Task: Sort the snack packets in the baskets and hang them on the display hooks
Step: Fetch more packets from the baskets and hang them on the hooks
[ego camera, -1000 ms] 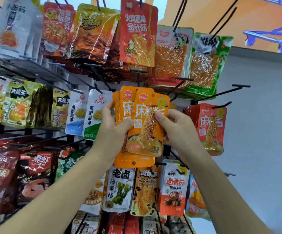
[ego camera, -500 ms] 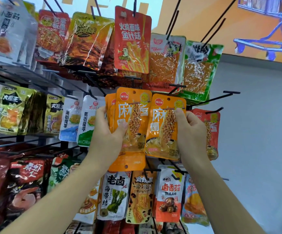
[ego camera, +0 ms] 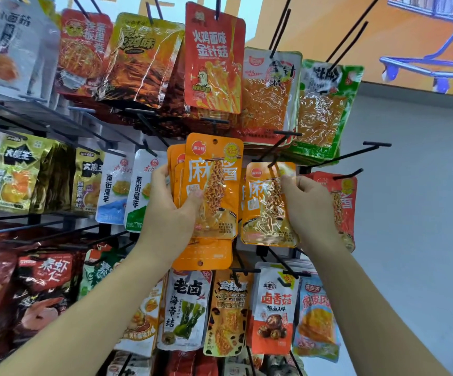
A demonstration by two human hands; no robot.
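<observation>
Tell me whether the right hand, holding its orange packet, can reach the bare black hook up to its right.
Probably yes. The right hand pinches one orange packet, and the bare hook juts out just above and to its right; nothing hangs on it or lies between.

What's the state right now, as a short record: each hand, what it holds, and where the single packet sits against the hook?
left hand: grips orange packet stack
right hand: pinches single orange packet near its top right corner
packet position: right of the stack, top edge at black hook tip; threaded or not, cannot tell
behind right hand: red packets hanging
</observation>
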